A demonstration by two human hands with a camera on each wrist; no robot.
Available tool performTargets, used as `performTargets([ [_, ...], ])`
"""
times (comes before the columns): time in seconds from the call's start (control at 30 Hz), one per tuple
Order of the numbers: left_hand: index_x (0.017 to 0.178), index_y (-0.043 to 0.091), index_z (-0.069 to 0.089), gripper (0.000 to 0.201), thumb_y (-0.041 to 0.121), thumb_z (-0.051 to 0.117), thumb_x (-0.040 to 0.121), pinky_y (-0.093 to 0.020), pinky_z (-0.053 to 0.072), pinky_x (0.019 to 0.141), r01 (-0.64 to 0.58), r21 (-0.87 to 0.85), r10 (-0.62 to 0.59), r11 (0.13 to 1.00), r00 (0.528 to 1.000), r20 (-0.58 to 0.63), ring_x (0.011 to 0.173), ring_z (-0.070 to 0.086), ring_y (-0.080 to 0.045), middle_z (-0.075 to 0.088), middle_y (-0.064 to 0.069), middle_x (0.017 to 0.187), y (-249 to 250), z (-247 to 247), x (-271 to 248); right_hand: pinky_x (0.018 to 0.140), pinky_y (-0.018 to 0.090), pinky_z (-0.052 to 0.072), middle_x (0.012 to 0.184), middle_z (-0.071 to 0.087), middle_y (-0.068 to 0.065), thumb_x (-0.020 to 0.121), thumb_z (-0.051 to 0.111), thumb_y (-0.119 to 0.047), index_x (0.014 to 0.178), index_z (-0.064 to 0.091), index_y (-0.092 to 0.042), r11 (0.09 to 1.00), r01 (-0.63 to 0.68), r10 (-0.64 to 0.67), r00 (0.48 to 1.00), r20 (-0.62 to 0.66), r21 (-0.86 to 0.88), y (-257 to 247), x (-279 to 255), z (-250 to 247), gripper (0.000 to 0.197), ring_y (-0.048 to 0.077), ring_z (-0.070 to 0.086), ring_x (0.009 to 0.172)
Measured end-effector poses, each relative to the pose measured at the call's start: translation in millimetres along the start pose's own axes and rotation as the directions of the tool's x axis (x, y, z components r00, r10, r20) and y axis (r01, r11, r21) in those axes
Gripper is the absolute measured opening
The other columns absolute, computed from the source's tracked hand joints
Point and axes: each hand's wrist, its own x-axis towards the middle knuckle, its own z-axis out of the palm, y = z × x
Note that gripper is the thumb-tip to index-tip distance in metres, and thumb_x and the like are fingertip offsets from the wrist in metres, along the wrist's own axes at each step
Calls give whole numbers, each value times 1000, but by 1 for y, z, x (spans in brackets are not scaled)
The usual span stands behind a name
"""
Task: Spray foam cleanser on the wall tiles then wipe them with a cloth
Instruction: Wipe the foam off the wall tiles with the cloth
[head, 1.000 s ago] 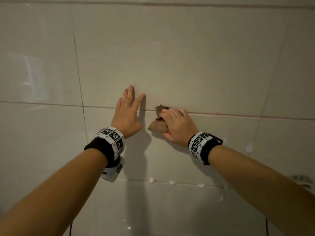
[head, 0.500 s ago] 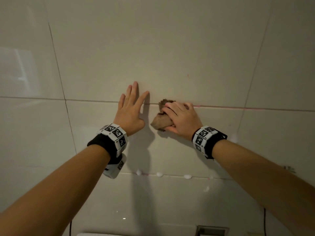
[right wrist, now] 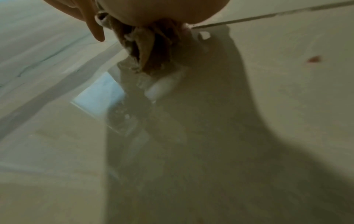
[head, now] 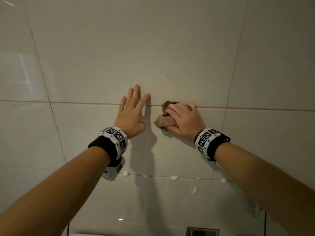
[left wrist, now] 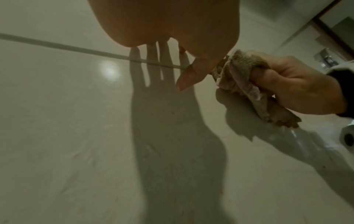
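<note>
Large glossy cream wall tiles (head: 153, 48) fill the head view. My right hand (head: 183, 119) grips a crumpled brown cloth (head: 164, 120) and presses it against the wall just under a horizontal grout line (head: 255, 109). The left wrist view shows that cloth (left wrist: 243, 81) bunched inside the curled fingers, and it also hangs below my palm in the right wrist view, cloth (right wrist: 151, 50). My left hand (head: 132, 111) lies flat on the wall with straight, spread fingers, a short way left of the cloth. Small white foam blobs (head: 173, 177) dot the lower grout line.
A red speck (head: 167, 76) marks the tile above the cloth. A metal fitting (head: 202, 231) shows at the bottom edge. The left wrist view shows a toilet paper roll (left wrist: 346, 136) and a chrome fixture (left wrist: 325, 58) at the right.
The hands and cloth stay at nearly the same spot on the wall. The view has shifted, so the foam blobs and the bottom fitting now sit differently in frame.
</note>
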Motion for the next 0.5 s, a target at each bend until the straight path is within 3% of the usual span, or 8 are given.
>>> performTargets([
  [0.37,159,25,12,108,10,64,66,-45,-7,122,-36,25,36,999,999,3,151,-20,-24,-19,-6,165,37,14,12,92,39,32,125,64,1,89,50,-59,117,66,-14,990,-135,135,991,15,36,35,-44,-26,56,21,55,113],
  [0.5,158,27,10,108,10,65,67,-45,-8,122,-13,18,13,1000,1000,5,150,-22,-23,-22,-5,164,47,18,15,92,40,33,120,67,0,102,33,-54,110,69,-14,971,-226,231,971,-61,79,32,-46,-29,55,22,60,109],
])
